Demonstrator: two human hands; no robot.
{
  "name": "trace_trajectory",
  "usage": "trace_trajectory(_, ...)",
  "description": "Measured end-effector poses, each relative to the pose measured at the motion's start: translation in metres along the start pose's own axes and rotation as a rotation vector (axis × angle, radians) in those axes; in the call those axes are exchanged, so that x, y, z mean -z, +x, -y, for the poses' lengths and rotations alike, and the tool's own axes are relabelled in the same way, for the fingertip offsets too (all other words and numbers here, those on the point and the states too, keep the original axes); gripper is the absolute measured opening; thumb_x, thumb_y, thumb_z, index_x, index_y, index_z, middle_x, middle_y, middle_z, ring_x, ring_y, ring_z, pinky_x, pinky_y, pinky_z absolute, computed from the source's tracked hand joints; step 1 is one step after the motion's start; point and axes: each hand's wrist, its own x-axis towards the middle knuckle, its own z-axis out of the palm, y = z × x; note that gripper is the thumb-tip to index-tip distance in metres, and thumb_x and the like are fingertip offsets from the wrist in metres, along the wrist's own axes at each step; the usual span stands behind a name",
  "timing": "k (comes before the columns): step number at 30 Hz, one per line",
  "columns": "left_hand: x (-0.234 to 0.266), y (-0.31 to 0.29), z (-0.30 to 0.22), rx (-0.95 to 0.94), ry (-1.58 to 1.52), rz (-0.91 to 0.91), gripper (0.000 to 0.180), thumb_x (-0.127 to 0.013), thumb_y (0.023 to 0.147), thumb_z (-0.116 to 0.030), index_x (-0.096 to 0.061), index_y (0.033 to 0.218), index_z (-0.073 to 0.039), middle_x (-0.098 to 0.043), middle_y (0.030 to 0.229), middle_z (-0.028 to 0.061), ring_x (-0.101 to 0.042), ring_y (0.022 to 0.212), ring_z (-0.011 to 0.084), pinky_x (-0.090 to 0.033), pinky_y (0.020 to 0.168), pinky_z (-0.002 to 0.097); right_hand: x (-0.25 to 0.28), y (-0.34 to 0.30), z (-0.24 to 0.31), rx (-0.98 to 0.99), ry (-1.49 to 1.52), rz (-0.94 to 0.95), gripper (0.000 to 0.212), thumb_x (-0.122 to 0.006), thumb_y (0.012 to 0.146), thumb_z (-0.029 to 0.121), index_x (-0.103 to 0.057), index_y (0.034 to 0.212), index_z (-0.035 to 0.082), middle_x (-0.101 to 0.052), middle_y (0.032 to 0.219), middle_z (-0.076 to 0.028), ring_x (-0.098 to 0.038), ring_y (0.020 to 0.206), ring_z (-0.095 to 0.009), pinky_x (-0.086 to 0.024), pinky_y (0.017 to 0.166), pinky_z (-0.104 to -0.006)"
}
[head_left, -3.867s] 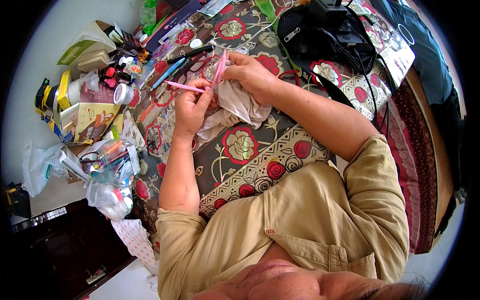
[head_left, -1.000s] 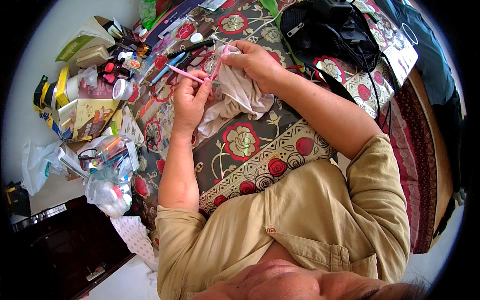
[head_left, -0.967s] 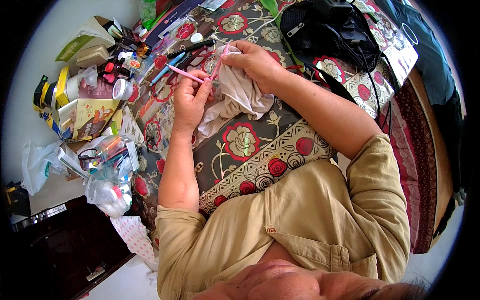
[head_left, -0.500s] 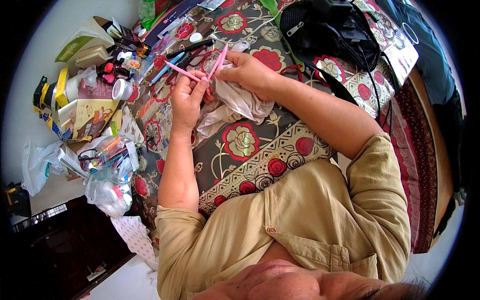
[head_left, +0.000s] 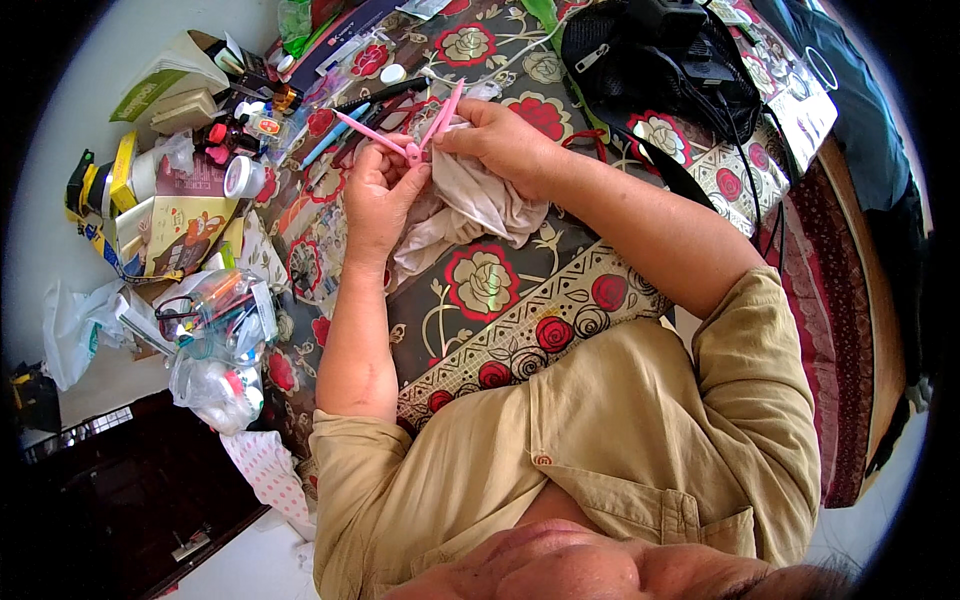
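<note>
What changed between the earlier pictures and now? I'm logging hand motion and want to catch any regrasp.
The pink tool, two thin pink arms joined in a V, has swung from lying nearly flat to standing more upright, its joint now between both hands. The right hand shifted slightly toward the left hand. Nothing was let go: the pale cloth is still under the hands, and the clutter at left is unchanged.

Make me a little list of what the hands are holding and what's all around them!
left hand: grips the pink compass near its hinge
right hand: pinches the beige cloth at the compass
surface: flowered tablecloth
left side: clutter of small bottles and clear plastic bags
top right: black bag
</note>
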Motion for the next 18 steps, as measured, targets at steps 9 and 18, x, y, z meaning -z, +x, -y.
trace_trajectory(9,0.01,-0.001,-0.003,0.212,-0.096,0.072,0.018,-0.057,0.083,-0.004,-0.05,0.099,-0.002,-0.056,0.078,0.0008,-0.054,0.064,0.0067,-0.046,0.058,0.02,0.007,0.005,0.005,-0.014,0.052,-0.029,0.021,-0.055,0.084,0.012,-0.052,0.102,0.001,-0.061,0.088,-0.007,-0.06,0.075,-0.013,-0.05,0.064,-0.0248)
trace_trajectory(18,-0.001,0.002,-0.006,-0.009,-0.018,-0.056,0.041,-0.06,0.082,-0.007,-0.039,0.117,0.0,-0.056,0.091,0.005,-0.054,0.082,0.0096,-0.045,0.072,0.023,0.008,0.008,0.006,0.039,0.192,-0.158,0.019,-0.057,0.08,0.015,-0.055,0.095,0.002,-0.06,0.077,-0.005,-0.057,0.063,-0.013,-0.047,0.054,-0.0264)
